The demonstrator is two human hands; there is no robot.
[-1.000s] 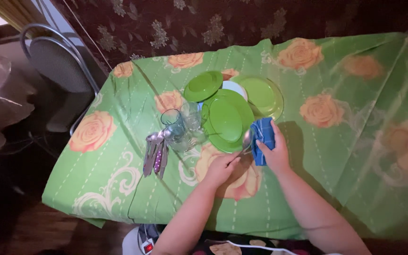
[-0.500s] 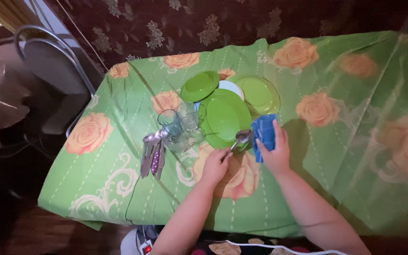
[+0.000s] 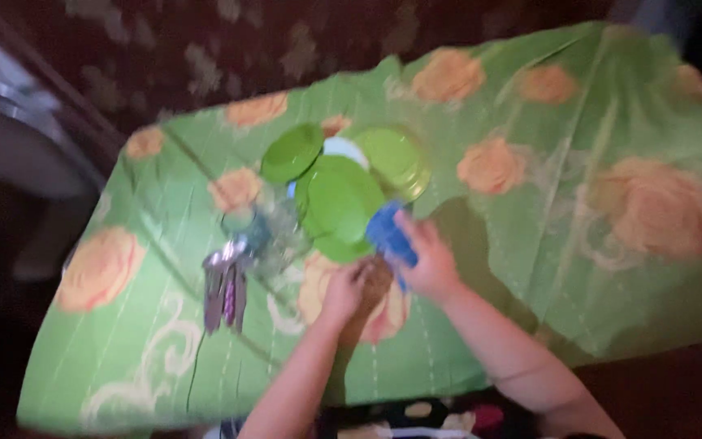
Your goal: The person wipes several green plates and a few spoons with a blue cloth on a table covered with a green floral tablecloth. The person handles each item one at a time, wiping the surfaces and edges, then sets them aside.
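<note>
The view is blurred by motion. My right hand (image 3: 428,262) grips a folded blue cloth (image 3: 387,230) just beside the big green plate (image 3: 336,197). My left hand (image 3: 343,291) is curled shut close to it, over an orange rose on the green tablecloth (image 3: 164,358). It holds a metal spoon whose bowl is a dark smear (image 3: 377,275) between the two hands, under the cloth.
Two smaller green plates (image 3: 291,151) (image 3: 397,157) and a white one lie behind the big plate. Clear glasses (image 3: 274,232) stand left of it, with a bundle of cutlery (image 3: 225,289) further left. A chair (image 3: 10,154) is at the table's left.
The camera swung, so the whole scene slid left and blurred. My hands have come closer together, the cloth now over the spoon's bowl.
</note>
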